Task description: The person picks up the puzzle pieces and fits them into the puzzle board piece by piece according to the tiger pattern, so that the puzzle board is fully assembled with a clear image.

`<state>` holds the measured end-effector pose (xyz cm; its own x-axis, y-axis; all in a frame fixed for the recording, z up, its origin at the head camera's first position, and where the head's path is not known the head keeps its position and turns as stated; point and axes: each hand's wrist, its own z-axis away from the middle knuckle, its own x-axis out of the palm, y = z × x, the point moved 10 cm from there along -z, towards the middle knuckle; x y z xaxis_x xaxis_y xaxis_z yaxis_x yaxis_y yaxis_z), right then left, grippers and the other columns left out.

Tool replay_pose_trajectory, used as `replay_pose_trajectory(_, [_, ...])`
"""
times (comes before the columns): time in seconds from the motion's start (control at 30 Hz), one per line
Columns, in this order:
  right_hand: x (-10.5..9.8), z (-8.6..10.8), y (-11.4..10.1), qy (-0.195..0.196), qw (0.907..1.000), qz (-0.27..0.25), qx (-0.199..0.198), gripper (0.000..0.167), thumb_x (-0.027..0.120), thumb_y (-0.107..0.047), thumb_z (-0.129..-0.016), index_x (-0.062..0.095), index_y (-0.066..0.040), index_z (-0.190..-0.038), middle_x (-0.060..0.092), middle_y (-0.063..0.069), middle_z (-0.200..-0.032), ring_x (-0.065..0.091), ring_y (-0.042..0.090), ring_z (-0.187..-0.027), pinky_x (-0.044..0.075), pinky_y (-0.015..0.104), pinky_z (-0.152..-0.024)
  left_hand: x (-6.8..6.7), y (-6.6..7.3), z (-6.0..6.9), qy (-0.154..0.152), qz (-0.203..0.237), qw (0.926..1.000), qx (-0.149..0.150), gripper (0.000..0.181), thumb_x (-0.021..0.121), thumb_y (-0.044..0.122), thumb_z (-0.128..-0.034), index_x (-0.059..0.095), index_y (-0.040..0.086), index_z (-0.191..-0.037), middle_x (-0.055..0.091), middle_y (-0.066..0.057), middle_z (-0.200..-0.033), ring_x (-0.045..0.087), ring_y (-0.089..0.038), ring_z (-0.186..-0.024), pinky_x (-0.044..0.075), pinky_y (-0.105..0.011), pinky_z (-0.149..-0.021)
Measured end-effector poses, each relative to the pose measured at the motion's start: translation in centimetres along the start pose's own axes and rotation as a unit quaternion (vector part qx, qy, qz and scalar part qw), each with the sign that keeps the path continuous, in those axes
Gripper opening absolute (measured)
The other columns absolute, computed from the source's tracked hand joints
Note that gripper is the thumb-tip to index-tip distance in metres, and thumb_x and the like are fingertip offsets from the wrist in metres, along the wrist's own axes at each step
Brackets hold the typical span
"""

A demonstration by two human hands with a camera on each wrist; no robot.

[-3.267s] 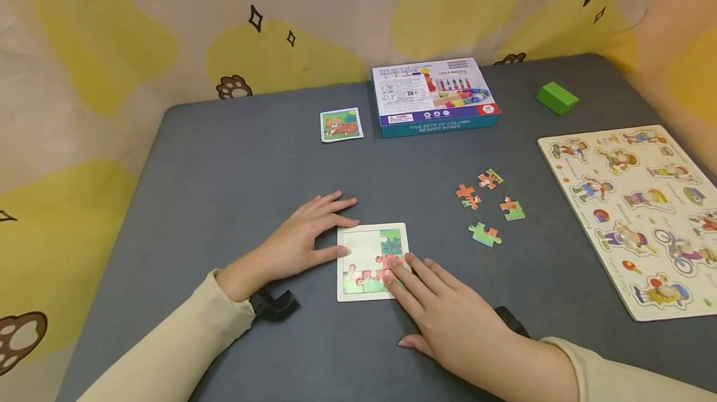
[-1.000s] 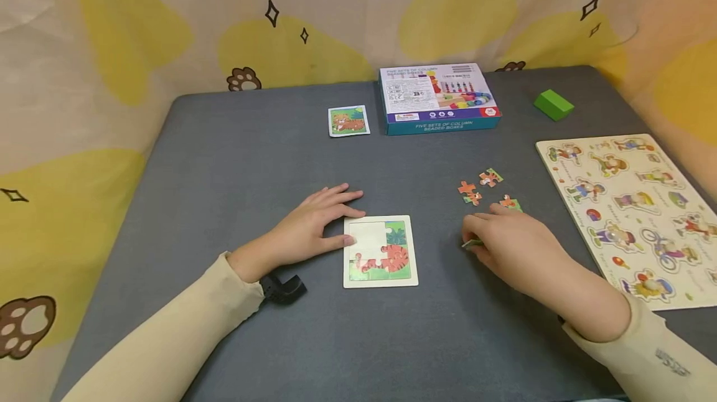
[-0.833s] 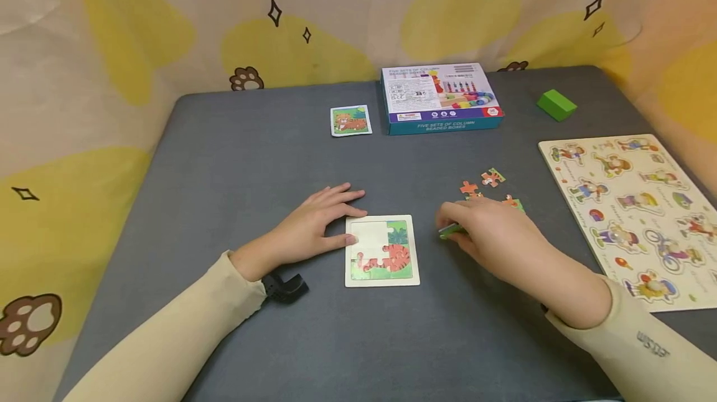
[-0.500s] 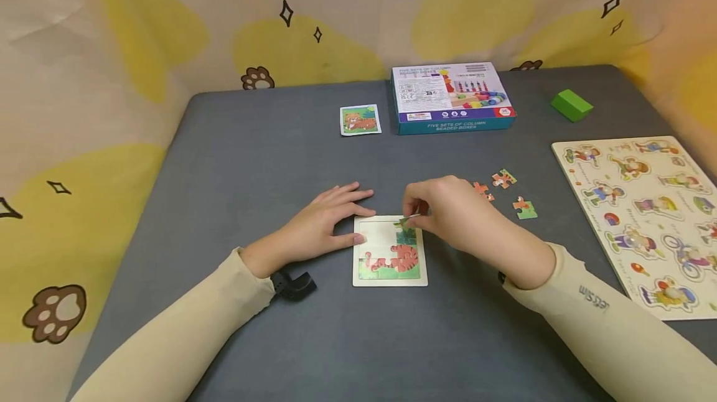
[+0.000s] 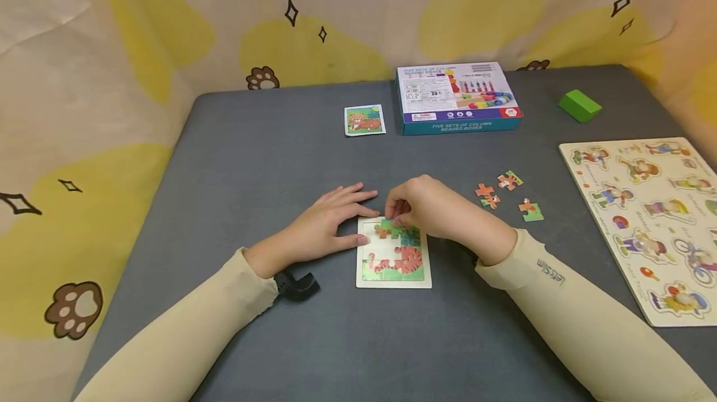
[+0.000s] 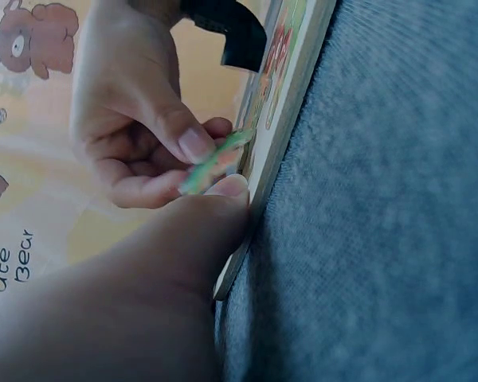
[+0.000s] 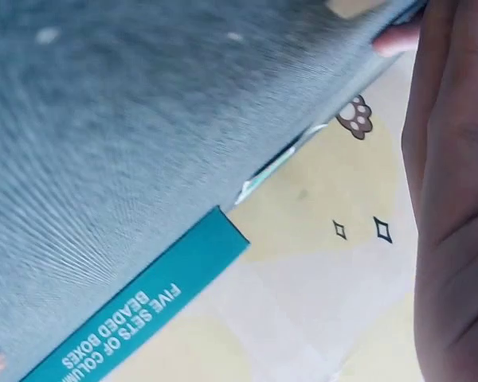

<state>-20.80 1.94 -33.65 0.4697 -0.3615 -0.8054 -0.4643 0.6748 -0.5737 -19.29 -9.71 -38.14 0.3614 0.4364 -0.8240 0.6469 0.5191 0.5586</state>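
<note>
A small square puzzle tray (image 5: 394, 284) lies on the dark grey table, with joined tiger pieces (image 5: 407, 259) along its bottom and right side. My left hand (image 5: 319, 228) lies with spread fingers at its left, the thumb touching the tray's left rim. Over the tray's top part, my right hand (image 5: 434, 208) pinches a green and orange jigsaw piece (image 5: 386, 229) between thumb and fingers. In the left wrist view this piece (image 6: 217, 163) is held tilted, close to the left thumb. The right wrist view does not show it.
Loose jigsaw pieces (image 5: 510, 180) lie right of the tray. A tiger picture card (image 5: 365, 121) and a bead-set box (image 5: 462, 125) are at the back. A green block (image 5: 579, 106) stands back right, above a large wooden picture board (image 5: 610, 234).
My right hand has left the tray, picked up the nearest loose piece on the right and carried it left over the tray's top. My left hand has kept its place; the head view has shifted slightly.
</note>
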Motion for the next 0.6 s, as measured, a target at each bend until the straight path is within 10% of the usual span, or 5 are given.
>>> replay_pose_trajectory(0.6, [0.80,0.08,0.32,0.006,0.9998,0.017,-0.005,0.006,0.082,-0.006,-0.091,0.079,-0.011,-0.091,0.068,-0.001,-0.089,0.061,0.016,-0.077,0.055,0.031,-0.072,0.05,-0.02,0.01,-0.002,-0.003,1.0000,-0.007,0.046,0.073,0.038,-0.1003,0.065,0.022,-0.143,0.038,0.005,-0.166,0.018,-0.020,-0.159,0.009,-0.048,-0.129])
